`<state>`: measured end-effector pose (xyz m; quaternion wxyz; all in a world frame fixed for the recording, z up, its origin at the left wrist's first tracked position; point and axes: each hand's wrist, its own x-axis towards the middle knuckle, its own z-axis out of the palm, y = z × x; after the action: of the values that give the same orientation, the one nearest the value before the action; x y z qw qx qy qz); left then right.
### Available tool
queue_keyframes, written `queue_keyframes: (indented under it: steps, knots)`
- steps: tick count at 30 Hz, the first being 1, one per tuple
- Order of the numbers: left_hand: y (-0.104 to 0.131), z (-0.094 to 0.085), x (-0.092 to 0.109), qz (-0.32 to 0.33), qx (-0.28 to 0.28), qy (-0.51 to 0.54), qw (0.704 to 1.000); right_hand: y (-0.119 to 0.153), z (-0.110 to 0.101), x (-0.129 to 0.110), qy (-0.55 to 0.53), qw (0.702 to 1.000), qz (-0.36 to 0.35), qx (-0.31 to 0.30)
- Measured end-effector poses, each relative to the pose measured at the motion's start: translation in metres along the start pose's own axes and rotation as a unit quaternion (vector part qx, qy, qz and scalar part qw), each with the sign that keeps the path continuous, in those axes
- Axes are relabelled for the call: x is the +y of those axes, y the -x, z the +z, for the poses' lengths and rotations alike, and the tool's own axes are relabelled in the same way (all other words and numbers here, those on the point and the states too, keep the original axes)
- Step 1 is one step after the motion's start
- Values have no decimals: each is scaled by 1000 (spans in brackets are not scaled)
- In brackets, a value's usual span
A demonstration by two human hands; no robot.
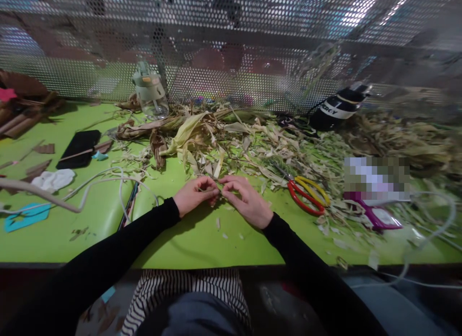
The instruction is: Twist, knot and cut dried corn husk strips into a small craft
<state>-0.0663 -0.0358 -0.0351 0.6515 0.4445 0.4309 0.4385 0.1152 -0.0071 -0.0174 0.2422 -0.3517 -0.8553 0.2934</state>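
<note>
Low over the table's front half, my left hand (pixel 197 195) is closed, thumb and fingers pinched on a thin strip of dried husk (pixel 218 184). Facing it, my right hand (pixel 249 201) pinches the same small piece between thumb and fingertips; most of it is hidden by the fingers. Just behind my hands lies a heap of shredded husk (pixel 249 143), with a broad pale-yellow corn husk (pixel 189 131) on top. Scissors with red and yellow handles (pixel 306 195) rest to the right of my right hand, blades pointing into the scraps.
A clear bottle (pixel 151 93) stands at the back, and a black bottle (pixel 337 107) leans at back right. On the left are a black phone (pixel 79 148), a crumpled tissue (pixel 53 180) and a white cable (pixel 84 194). A purple-handled tool (pixel 377 215) lies right. Perforated metal screen (pixel 224 76) behind.
</note>
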Motion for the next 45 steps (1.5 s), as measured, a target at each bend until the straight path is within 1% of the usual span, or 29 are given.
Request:
queue_keyframes:
  steps: [2, 4, 7, 9, 13, 15, 16, 18, 20, 23, 26, 28, 30, 33, 35, 38, 42, 45]
  knots:
    - [0, -1, 1, -18, 3, 20, 1000, 0, 2, -1, 5, 999, -34, 2]
    - [0, -1, 1, -35, 18, 30, 999, -1, 3, -1, 13, 998, -66, 2]
    - [0, -1, 2, -34, 38, 31, 998, -2, 4, 0, 21, 996, -88, -1]
    - [1, 0, 2, -23, 40, 29, 999, -2, 4, 1, 24, 997, -79, 0]
    - [2, 2, 2, -10, 31, 19, 999, -2, 2, 2, 26, 999, -31, 6]
    - [3, 2, 3, 14, 28, -25, 999, -2, 2, 3, 22, 1000, -14, 3]
    - [3, 2, 3, 38, 29, -68, 997, -2, 1, 2, 15, 1000, -8, 0]
    - [4, 1, 3, 107, 40, -175, 978, -1, 2, 2, -8, 1000, -1, -5]
    - [5, 1, 1, 181, 53, -269, 945, -1, 2, 0, -38, 999, 1, -5]
    - [7, 1, -3, 261, 67, -356, 895, 0, 2, -1, -73, 997, 11, -9]
    - [8, 2, -6, 306, 85, -422, 849, 0, 1, 0, -116, 993, 33, -17]
    - [8, 3, -6, 326, 96, -449, 826, 0, 1, 2, -134, 990, 46, -10]
    - [9, 5, -5, 349, 99, -465, 807, -1, 2, 4, -128, 991, 51, 3]
    - [10, 6, -5, 387, 90, -477, 784, -2, 5, 6, -91, 995, 41, 4]
    - [11, 7, -5, 397, 86, -480, 778, -2, 6, 7, -80, 996, 27, -4]
    - [10, 7, -8, 393, 94, -481, 778, -2, 7, 8, -95, 995, 20, -3]
    - [10, 6, -8, 371, 96, -477, 791, -1, 6, 9, -94, 995, 25, 24]
    - [11, 6, -7, 346, 93, -475, 804, 0, 3, 6, -101, 993, 45, 38]
